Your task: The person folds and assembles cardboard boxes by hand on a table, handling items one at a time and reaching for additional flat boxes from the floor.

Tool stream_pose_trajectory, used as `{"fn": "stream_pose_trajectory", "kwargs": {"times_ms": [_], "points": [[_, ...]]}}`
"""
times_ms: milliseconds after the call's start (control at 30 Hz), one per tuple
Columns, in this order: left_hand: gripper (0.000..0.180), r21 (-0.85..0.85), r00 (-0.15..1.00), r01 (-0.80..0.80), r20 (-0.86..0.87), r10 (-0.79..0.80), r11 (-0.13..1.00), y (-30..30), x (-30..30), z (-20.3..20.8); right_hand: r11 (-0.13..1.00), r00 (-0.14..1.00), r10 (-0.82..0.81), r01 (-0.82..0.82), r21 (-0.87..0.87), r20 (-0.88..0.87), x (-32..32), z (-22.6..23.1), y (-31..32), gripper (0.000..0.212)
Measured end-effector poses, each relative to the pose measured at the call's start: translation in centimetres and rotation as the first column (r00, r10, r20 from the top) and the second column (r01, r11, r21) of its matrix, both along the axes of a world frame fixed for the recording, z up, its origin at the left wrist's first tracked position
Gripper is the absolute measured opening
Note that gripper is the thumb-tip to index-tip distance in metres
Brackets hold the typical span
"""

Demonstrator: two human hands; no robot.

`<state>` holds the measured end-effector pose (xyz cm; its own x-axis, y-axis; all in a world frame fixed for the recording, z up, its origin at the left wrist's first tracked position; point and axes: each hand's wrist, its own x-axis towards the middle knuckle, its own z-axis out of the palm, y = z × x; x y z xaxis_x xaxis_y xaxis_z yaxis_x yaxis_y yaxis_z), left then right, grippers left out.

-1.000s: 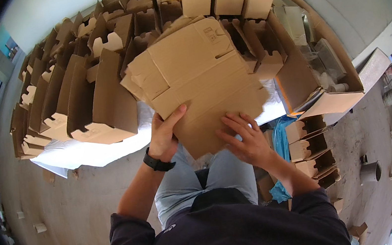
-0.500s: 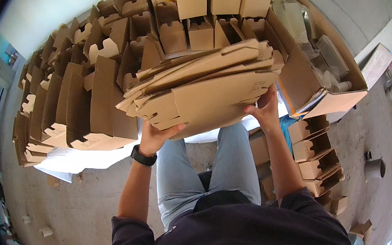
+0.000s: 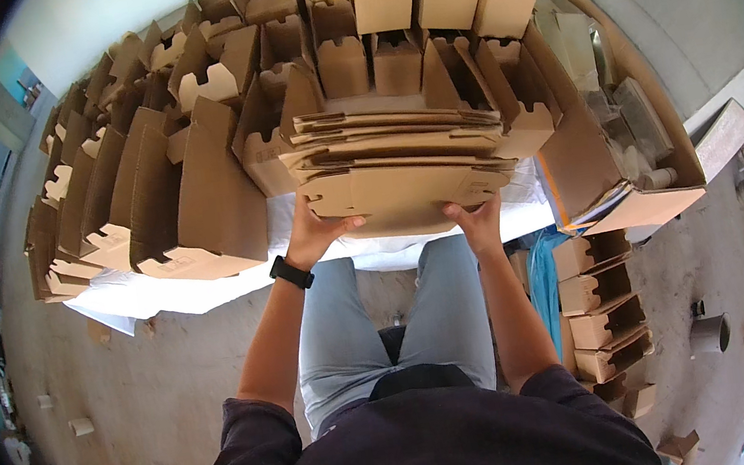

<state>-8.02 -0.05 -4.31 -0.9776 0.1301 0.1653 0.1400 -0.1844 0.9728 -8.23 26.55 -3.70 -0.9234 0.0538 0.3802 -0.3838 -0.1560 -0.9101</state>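
A stack of several flat brown cardboard box blanks [image 3: 401, 167] lies level in front of me, above my lap. My left hand [image 3: 313, 232], with a black wristband, grips the stack's near left edge from below. My right hand [image 3: 479, 220] holds the near right edge, fingers under the bottom sheet. Behind and around the stack stand many folded open cardboard boxes [image 3: 193, 177] in rows on a white sheet [image 3: 200, 293]. My legs in light jeans show below the stack.
A large open carton [image 3: 614, 160] with items inside stands to the right. Several small folded boxes [image 3: 602, 314] are piled on the concrete floor at my right, beside a blue bag [image 3: 544, 275]. Cardboard scraps lie scattered on the floor to the left.
The stack was tilted up toward me a second ago, its broad face showing. It has swung down to lie flat, and both hands have shifted to its near edge.
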Motion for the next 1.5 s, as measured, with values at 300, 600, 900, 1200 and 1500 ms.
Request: {"fn": "stream_pose_trajectory", "kwargs": {"times_ms": [300, 600, 900, 1200, 1500], "points": [[0.051, -0.029, 0.995, -0.023, -0.094, 0.02, 0.999, 0.7, 0.8, 1.9, 0.98, 0.998, -0.068, 0.067, -0.189, 0.001, 0.5, 1.5, -0.8, 0.065], [0.022, -0.167, 0.985, -0.142, -0.127, 0.121, 0.976, 0.3, 0.7, 0.7, 0.979, 0.998, 0.057, -0.055, -0.197, 0.007, -0.6, 1.5, -0.4, 0.067], [0.027, 0.015, 0.972, -0.174, -0.158, 0.175, 0.985, 0.7, 0.3, -1.5, 0.971, 0.984, 0.107, -0.073, -0.229, 0.142, -0.7, 1.3, -0.7, 0.056], [0.046, -0.086, 0.963, -0.258, -0.101, 0.249, 0.962, -2.2, 1.0, -3.7, 0.985, 0.993, 0.092, -0.081, -0.15, 0.068, 3.5, 3.6, -0.7, 0.055], [0.087, 0.21, 1.0, 0.01, 0.02, -0.014, 0.978, -4.4, 5.2, -3.6, 0.978, 0.996, 0.057, -0.07, 0.195, 0.073, 15.2, 5.7, -0.4, 0.072]]}}
